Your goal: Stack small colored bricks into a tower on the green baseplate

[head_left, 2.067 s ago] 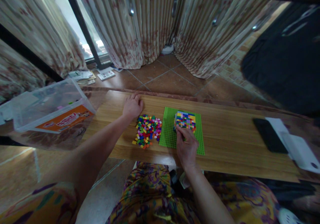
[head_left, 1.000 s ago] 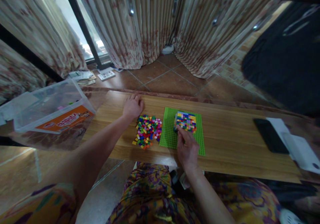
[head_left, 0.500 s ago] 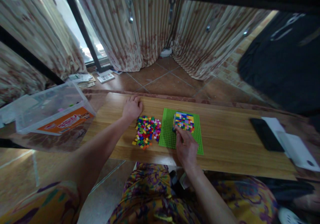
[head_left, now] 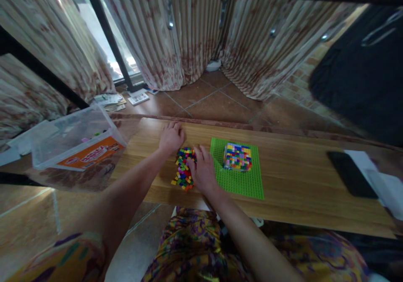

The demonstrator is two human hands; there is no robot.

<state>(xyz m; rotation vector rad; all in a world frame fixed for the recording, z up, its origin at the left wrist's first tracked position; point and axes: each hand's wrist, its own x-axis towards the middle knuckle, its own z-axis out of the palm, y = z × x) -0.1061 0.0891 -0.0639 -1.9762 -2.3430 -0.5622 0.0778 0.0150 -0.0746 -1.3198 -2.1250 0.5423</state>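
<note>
A loose pile of small coloured building bricks point(head_left: 181, 173) lies on the wooden table. Over its right side reaches my right hand point(head_left: 204, 170), thumb and fingers apart among the bricks, with no brick visible in its grasp. My left hand point(head_left: 171, 138) rests on the tabletop just behind the pile, fingers lying loosely near the far edge and nothing seen in them. Right of the pile lies a green studded baseplate point(head_left: 242, 185). On its upper part stands a low multicoloured block of built bricks point(head_left: 238, 156), and neither hand touches it.
A clear plastic bin point(head_left: 103, 149) with an orange label stands left of the wooden table point(head_left: 292, 177). At the table's right end lie a dark flat object point(head_left: 351, 175) and white sheets point(head_left: 390, 189). Papers point(head_left: 110, 100) lie on the floor near the curtains.
My right hand has left the brick block on the baseplate and moved left onto the loose pile. My left hand stays on the table. The whole view has shifted slightly.
</note>
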